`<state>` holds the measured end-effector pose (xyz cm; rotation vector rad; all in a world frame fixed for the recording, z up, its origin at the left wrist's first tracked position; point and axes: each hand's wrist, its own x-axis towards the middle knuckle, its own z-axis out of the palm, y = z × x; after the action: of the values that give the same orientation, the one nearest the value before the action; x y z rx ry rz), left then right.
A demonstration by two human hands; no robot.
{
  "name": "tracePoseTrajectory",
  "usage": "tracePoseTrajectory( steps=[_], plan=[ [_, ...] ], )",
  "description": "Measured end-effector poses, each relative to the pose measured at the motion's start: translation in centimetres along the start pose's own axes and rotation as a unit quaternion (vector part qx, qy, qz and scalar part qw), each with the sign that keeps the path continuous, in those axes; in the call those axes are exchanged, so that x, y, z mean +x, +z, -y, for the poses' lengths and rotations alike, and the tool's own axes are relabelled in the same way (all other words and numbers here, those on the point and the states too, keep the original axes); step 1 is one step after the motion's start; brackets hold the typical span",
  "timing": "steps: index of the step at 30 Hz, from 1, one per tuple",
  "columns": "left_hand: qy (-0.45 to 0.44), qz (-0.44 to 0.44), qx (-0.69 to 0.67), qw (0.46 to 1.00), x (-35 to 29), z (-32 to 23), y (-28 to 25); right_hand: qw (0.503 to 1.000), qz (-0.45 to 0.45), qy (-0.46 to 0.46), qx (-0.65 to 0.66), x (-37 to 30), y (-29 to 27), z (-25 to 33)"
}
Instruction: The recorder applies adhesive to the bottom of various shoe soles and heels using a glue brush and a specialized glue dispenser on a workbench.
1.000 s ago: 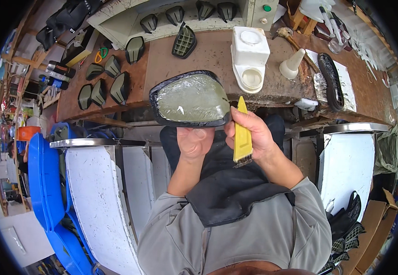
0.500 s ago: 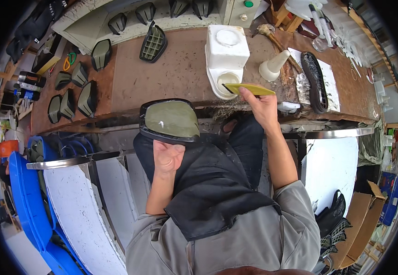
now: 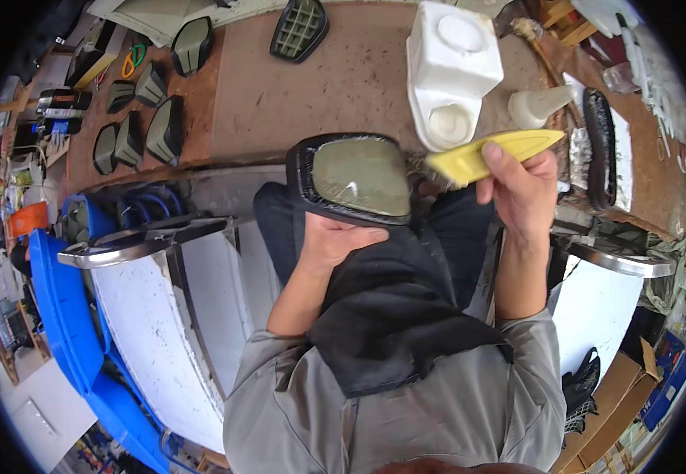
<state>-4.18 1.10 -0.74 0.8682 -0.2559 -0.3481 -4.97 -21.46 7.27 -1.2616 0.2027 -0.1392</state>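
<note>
My left hand (image 3: 333, 240) holds a rounded piece (image 3: 363, 178) with a smooth, glossy olive panel inside a black rim. The fingers go under it, and the thumb lies along its near edge. To its right, my right hand (image 3: 521, 188) grips a flat yellow-handled brush (image 3: 509, 154) between thumb and fingers. The brush's left end, blurred, points toward the piece and stays apart from it. Just beyond the brush on the bench is a white plastic dispenser (image 3: 457, 55) with a round open cup (image 3: 450, 125) at its near end.
Several olive-and-black pieces (image 3: 128, 141) stand at the bench's left. Another (image 3: 299, 30) lies lattice side up farther back. A white cone-shaped nozzle (image 3: 540, 105) and a black sole-shaped strip (image 3: 598, 146) are right of the dispenser. Metal-edged white panels (image 3: 157, 316) flank my legs.
My right hand has drawn the brush out of the dispenser's cup, nearer to me. My left hand has raised and tilted the olive piece. The whole view has shifted.
</note>
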Motion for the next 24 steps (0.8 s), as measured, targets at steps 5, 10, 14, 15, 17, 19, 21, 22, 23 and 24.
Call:
tracePoseTrajectory(
  steps=[5, 10, 14, 15, 17, 19, 21, 22, 23, 24],
  plan=[
    [0.006, 0.044, 0.051, 0.998, -0.4, -1.2, 0.8, 0.984, 0.111, -0.094, -0.105, -1.3, 3.6, 2.8],
    [0.0, -0.008, -0.007, 1.0, -2.0, -1.8, 1.2, 0.781, 0.258, -0.538, -0.184, -2.1, 4.1, 3.0],
    [0.069, 0.046, -0.03, 0.996, -2.5, -1.7, 2.2, 0.846, 0.171, -0.468, -0.192, -4.9, 3.4, 3.2],
    [0.088, 0.062, -0.035, 0.994, -2.6, -1.6, 2.4, 0.859, 0.199, -0.438, -0.178, -5.5, 3.1, 3.2],
    [0.079, 0.056, -0.1, 0.99, -2.8, -1.6, 2.8, 0.811, 0.299, -0.49, -0.114, -6.4, 2.6, 3.1],
    [0.05, 0.065, -0.207, 0.975, -3.0, -1.6, 3.2, 0.833, 0.145, -0.513, -0.148, -6.9, 2.4, 2.8],
    [0.057, 0.084, -0.301, 0.948, -3.0, -1.5, 3.6, 0.85, 0.191, -0.469, -0.144, -7.1, 2.3, 2.6],
    [0.066, 0.093, -0.313, 0.943, -3.0, -1.5, 3.9, 0.817, 0.228, -0.516, -0.119, -7.3, 2.4, 2.5],
    [0.069, 0.111, -0.334, 0.934, -3.0, -1.6, 4.2, 0.784, 0.257, -0.559, -0.085, -7.4, 2.4, 2.5],
    [0.08, 0.131, -0.349, 0.925, -3.0, -1.6, 4.6, 0.796, 0.205, -0.568, -0.05, -7.7, 2.6, 2.4]
  ],
)
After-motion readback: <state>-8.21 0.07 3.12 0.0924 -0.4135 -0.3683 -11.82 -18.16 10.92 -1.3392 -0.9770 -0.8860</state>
